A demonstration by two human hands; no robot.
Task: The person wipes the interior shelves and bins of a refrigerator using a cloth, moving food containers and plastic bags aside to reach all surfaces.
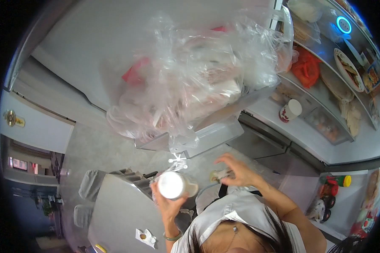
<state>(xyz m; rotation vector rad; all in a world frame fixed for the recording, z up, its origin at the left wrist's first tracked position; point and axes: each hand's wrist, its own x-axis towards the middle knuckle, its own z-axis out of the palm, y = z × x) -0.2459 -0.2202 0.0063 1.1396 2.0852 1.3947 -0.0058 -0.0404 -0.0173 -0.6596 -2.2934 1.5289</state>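
Observation:
My left hand is closed around a white cup or tub, whose bright round end faces the camera; clear plastic hangs beside it. To the right, my right hand is raised with its fingers spread and curved. A small blurred item lies just under or beside those fingers; whether they touch it I cannot tell. Above both hands, clear plastic bags are heaped over a clear fridge drawer or bin. Pink pieces show among the bags.
An open refrigerator at right has shelves with a red plastic bag, an oval plate of food and a paper cup. Its door holds jars. A grey table at lower left bears a crumpled tissue. Chairs stand beyond it.

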